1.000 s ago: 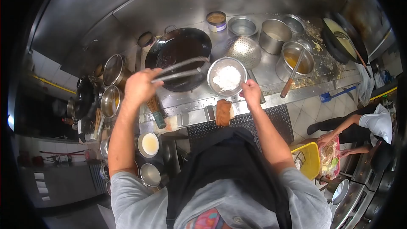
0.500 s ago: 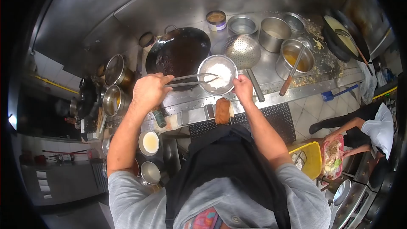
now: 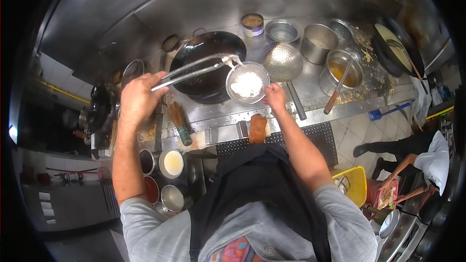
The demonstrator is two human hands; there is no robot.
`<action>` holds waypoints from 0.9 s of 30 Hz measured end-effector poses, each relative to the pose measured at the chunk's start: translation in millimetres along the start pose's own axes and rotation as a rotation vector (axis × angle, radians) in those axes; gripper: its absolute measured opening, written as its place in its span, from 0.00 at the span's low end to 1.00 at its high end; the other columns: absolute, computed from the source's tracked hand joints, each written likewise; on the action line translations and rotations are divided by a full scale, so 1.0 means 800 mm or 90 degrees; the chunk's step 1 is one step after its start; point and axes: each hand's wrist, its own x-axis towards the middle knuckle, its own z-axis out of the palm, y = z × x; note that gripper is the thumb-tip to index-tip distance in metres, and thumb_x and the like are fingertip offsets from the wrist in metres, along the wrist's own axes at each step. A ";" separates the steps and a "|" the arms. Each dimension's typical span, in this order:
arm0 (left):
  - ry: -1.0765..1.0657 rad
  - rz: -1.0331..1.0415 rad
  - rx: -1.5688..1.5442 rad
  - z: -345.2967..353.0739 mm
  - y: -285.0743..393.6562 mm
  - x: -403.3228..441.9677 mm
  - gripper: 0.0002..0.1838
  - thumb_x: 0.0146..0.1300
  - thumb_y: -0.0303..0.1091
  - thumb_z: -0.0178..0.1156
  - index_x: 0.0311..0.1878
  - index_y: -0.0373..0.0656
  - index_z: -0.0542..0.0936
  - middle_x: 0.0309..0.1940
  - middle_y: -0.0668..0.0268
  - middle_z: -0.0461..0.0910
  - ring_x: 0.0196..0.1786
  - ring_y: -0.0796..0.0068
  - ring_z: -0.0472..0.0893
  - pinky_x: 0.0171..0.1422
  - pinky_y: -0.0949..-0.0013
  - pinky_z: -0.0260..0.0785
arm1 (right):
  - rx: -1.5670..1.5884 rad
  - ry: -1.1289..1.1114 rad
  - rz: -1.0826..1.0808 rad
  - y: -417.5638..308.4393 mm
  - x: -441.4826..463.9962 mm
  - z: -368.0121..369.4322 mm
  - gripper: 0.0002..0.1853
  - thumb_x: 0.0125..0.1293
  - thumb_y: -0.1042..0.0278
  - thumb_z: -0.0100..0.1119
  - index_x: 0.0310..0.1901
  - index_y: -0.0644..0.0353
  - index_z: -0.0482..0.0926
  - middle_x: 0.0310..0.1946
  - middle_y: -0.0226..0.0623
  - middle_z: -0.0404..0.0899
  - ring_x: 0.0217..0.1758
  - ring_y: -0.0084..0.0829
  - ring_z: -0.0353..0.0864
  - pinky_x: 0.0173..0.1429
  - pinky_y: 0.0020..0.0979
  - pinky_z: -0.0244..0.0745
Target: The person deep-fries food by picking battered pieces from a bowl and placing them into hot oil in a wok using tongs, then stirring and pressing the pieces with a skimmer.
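My left hand [image 3: 141, 96] is closed round long metal tongs [image 3: 191, 70] that reach over the dark wok [image 3: 208, 48]. A small white, coated piece [image 3: 231, 60] is at the tongs' tips, above the rim of a metal bowl [image 3: 233, 93]. White powdery pieces [image 3: 247, 85] lie in that bowl, which my right hand [image 3: 275, 98] grips by its right edge. The bowl is held just right of the wok, in front of a perforated ladle [image 3: 281, 62]. Dark liquid seems to fill part of the wok.
Pots [image 3: 318, 44], a ladle in amber liquid [image 3: 345, 70] and a tin [image 3: 252, 25] stand behind. A bamboo brush [image 3: 182, 128] and brown cloth [image 3: 257, 129] lie in front. At right, another person [image 3: 432, 160] works beside a yellow bin [image 3: 356, 184].
The tongs dipped into the bowl, then rose toward the wok with a white piece at their tips. My left hand moved left and up. The other person's red container shifted lower.
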 end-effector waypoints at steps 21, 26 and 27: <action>-0.191 -0.259 0.032 0.261 -0.090 0.055 0.24 0.59 0.46 0.63 0.60 0.57 0.79 0.50 0.60 0.83 0.54 0.58 0.81 0.59 0.57 0.73 | 0.063 0.075 -0.004 0.010 -0.035 -0.050 0.13 0.65 0.69 0.57 0.23 0.55 0.68 0.20 0.28 0.73 0.21 0.22 0.75 0.26 0.25 0.75; -0.082 -0.174 0.012 0.197 -0.068 0.045 0.24 0.57 0.45 0.65 0.58 0.55 0.80 0.45 0.59 0.83 0.50 0.56 0.82 0.54 0.56 0.74 | 0.037 0.091 -0.016 0.000 -0.037 -0.055 0.13 0.64 0.69 0.57 0.23 0.56 0.68 0.19 0.29 0.72 0.21 0.21 0.74 0.25 0.25 0.74; -0.056 -0.123 0.006 0.179 -0.057 0.042 0.23 0.57 0.44 0.66 0.57 0.54 0.80 0.44 0.60 0.83 0.48 0.56 0.82 0.52 0.56 0.74 | 0.016 0.089 -0.027 0.001 -0.035 -0.057 0.13 0.64 0.69 0.57 0.23 0.56 0.68 0.19 0.29 0.72 0.21 0.21 0.74 0.25 0.25 0.74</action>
